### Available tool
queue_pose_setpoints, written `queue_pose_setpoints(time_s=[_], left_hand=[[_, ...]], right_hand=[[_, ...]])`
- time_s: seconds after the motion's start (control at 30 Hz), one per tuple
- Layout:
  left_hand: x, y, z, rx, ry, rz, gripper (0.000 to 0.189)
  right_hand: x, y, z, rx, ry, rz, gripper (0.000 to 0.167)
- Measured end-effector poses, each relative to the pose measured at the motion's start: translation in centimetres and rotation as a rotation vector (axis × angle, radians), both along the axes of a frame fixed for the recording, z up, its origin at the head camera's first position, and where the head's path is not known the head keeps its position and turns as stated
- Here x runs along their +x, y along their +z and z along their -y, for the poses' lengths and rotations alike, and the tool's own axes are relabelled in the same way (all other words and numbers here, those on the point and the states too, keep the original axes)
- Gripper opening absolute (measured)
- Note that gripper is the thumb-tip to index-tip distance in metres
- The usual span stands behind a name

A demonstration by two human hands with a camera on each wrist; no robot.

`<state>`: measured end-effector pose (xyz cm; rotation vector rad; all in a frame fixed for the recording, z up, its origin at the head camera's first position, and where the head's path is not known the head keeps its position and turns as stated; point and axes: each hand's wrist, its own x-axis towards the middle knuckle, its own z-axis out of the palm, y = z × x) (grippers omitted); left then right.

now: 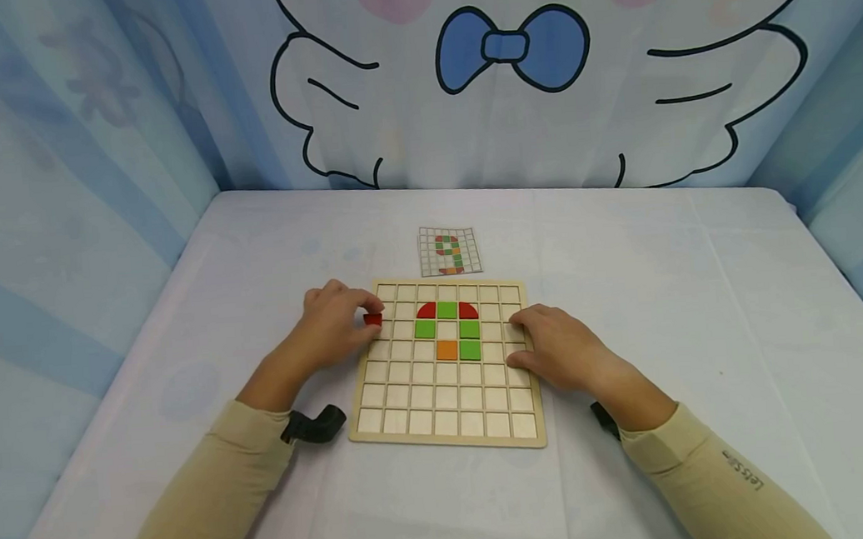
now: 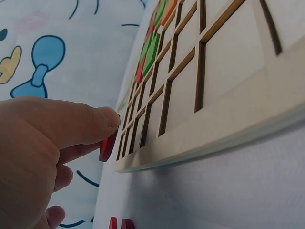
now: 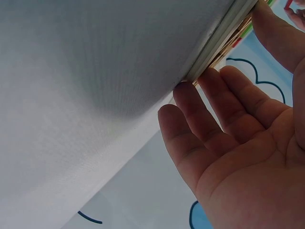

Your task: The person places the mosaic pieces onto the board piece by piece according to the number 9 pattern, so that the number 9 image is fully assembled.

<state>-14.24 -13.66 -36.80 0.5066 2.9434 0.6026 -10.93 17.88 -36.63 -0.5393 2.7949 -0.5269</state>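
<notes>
Now, left hand (image 1: 330, 322), red piece (image 1: 372, 319) pinched

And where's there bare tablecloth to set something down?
The tablecloth is bare right of the right hand, left of the left hand, and between the sleeves below the board. It's crowded at the board's left edge, where the left hand pinches a red piece near two more red pieces.

Left sleeve (image 1: 214, 493): long, tan, with a broad cuff.
Right sleeve (image 1: 706, 497): same tan, matching cuff.
Lettering (image 1: 743, 471): small dark print on the right forearm, hard for me to read.
Left wrist gadget (image 1: 316, 426): black, smooth, bent like an elbow.
Right wrist gadget (image 1: 605, 420): black, mostly hidden.
Left hand (image 1: 336, 322): bare.
Right hand (image 1: 561, 348): bare.
</notes>
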Motion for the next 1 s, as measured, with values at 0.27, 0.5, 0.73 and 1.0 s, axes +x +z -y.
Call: queue_pose_setpoints(time_s=[0.27, 0.5, 0.73, 1.0], left_hand=[[0.3, 0.0, -0.5, 0.008, -0.030, 0.015, 0.021], [0.7, -0.2, -0.9, 0.005, -0.067, -0.006, 0.020], [0.9, -0.2, -1.3, 0.004, -0.082, 0.002, 0.019], [1.1, -0.3, -1.9, 0.024, -0.090, 0.030, 0.019]], right_hand=[[0.0, 0.0, 0.0, 0.001, -0.001, 0.001, 0.052], [-0.1, -0.1, 0.0, -0.003, 0.010, -0.006, 0.051], [-0.1, -0.1, 0.0, 0.001, 0.012, -0.005, 0.051], [-0.1, -0.1, 0.0, 0.003, 0.009, -0.002, 0.052]])
